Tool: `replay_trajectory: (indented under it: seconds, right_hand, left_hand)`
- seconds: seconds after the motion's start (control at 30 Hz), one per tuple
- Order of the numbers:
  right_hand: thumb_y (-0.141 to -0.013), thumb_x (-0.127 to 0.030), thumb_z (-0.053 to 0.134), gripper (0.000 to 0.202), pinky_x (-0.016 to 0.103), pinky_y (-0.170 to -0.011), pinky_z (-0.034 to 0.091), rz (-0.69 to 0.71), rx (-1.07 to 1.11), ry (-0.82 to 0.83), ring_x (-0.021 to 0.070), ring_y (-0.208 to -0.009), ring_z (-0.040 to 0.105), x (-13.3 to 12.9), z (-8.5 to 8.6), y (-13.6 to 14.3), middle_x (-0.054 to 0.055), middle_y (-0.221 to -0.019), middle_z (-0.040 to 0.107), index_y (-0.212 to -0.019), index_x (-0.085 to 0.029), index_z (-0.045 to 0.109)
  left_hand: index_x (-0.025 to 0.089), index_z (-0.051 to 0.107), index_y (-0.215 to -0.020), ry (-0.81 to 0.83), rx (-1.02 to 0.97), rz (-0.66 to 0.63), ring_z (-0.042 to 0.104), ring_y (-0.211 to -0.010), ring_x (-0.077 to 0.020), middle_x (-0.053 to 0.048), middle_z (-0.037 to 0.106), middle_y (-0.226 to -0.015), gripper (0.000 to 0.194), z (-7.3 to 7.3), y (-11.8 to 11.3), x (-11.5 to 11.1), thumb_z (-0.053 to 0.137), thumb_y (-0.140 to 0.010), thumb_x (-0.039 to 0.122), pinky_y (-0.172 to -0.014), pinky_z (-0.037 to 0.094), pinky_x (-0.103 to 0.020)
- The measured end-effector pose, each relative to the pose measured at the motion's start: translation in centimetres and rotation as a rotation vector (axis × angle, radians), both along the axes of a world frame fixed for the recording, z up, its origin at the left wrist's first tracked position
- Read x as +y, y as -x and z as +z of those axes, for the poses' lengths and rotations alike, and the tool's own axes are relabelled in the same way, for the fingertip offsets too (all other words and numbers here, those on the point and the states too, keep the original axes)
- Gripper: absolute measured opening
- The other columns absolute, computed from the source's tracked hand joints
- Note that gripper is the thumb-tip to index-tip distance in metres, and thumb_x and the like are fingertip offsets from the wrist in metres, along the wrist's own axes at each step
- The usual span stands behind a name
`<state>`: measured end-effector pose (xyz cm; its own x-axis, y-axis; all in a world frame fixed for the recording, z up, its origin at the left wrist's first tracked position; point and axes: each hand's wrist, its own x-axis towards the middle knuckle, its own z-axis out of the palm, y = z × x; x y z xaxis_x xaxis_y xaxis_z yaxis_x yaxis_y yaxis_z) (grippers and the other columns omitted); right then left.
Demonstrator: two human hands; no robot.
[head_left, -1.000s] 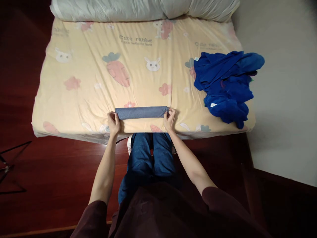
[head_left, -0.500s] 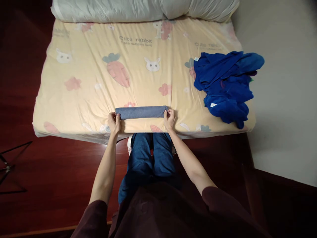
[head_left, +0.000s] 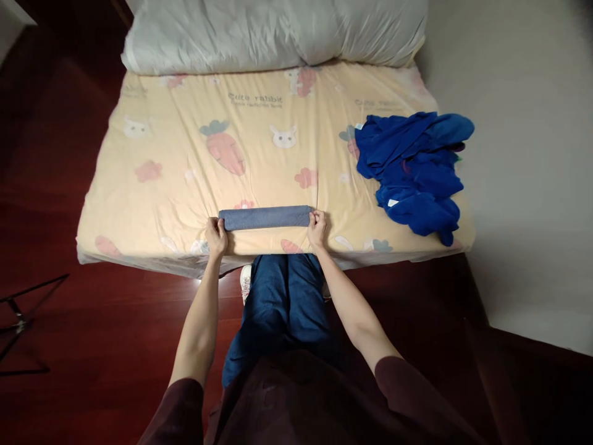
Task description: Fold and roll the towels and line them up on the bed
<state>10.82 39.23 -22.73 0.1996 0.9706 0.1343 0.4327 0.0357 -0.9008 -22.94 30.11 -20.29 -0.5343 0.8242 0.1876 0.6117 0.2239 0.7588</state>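
Note:
A grey-blue piece of cloth [head_left: 266, 217], folded into a long narrow strip, lies crosswise near the front edge of the bed. At its left end my left hand [head_left: 216, 236] is closed, thumb and fingers pinching the corner. My right hand [head_left: 317, 229] pinches the opposite end in the same way. What kind of garment or cloth it is cannot be told from its folded shape. Beneath it spreads a yellow bed sheet [head_left: 176, 185] printed with rabbits, carrots and flowers.
Crumpled bright blue clothing [head_left: 412, 167] is heaped on the bed's right side. A pale grey quilt [head_left: 273, 37] lies across the far end. Close on the right stands a wall [head_left: 519, 185]. Black stand legs [head_left: 21, 324] rest on the dark red floor [head_left: 125, 321] at left.
The camera view has tilted up slightly, showing more of the quilt. Both hands keep hold of the folded cloth's ends, and its right end now looks neater and straighter.

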Motion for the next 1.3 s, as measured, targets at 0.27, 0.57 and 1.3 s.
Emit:
replay_trajectory:
  seconds: [0.27,0.57,1.3]
  right_hand:
    - [-0.092,-0.037,0.050,0.019,0.033,-0.072,0.053,0.286,-0.205,0.087,0.0225,-0.072,0.064,1.2,3.3,-1.7,0.007,-0.076,0.068,-0.090,-0.021,0.059]
    - [-0.103,-0.032,0.040,0.044,0.053,-0.121,0.025,0.432,-0.623,-0.267,0.0289,-0.146,0.038,-1.3,8.0,6.4,0.011,-0.155,0.049,-0.144,-0.024,0.054]
    - [-0.084,-0.001,0.039,0.064,0.045,-0.127,0.028,0.719,-0.479,-0.103,0.0206,-0.149,0.040,0.6,5.1,-3.2,0.006,-0.157,0.048,-0.142,-0.021,0.059]
  left_hand:
    - [0.020,0.060,-0.099,0.134,0.236,-0.058,0.060,-0.100,-0.0322,-0.014,0.066,-0.095,0.024,3.4,0.9,-0.2,0.048,-0.097,0.040,-0.091,0.048,-0.047]
    - [0.018,0.042,-0.153,0.110,0.628,-0.541,0.026,-0.154,-0.0317,-0.014,0.037,-0.163,0.059,6.2,-3.3,1.9,0.039,-0.101,0.047,-0.124,0.024,-0.050]
    - [0.017,0.041,-0.154,0.300,0.733,-0.893,0.045,-0.145,-0.0303,-0.018,0.047,-0.156,0.060,5.5,2.0,2.2,0.038,-0.094,0.009,-0.120,0.037,-0.048]
